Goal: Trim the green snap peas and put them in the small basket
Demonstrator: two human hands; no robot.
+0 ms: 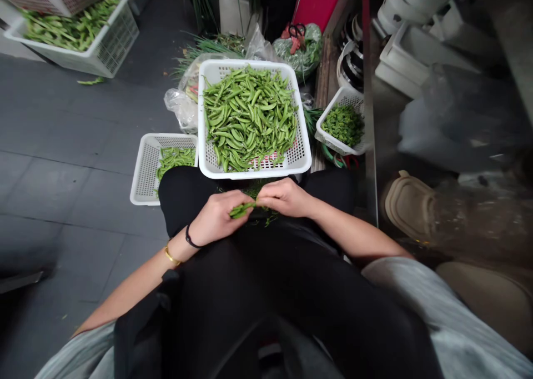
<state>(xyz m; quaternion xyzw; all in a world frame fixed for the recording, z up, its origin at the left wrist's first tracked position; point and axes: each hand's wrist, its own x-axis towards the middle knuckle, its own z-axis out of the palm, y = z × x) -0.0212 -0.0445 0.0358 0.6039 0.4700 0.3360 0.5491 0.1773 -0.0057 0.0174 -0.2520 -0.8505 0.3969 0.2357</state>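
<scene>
My left hand (219,215) is closed around a few green pea pods (240,210), held over my lap. My right hand (287,197) meets it fingertip to fingertip, pinching the end of a pod. Green trimmings (268,219) lie on the dark cloth just below my hands. Right in front of my knees stands a large white basket (254,175), heaped with pea pods (252,118). Beside my left knee, a smaller white basket (144,168) holds some more pods (177,158), partly hidden by the knee.
To the right, a small white basket (328,139) contains leafy greens (343,124). Plastic bags (183,109) and long green stalks (200,51) lie behind the large basket. Red-handled scissors (297,31) rest on a bagged bundle. Another crate of greens (104,56) stands far left; a metal-edged shelf (370,145) borders the right.
</scene>
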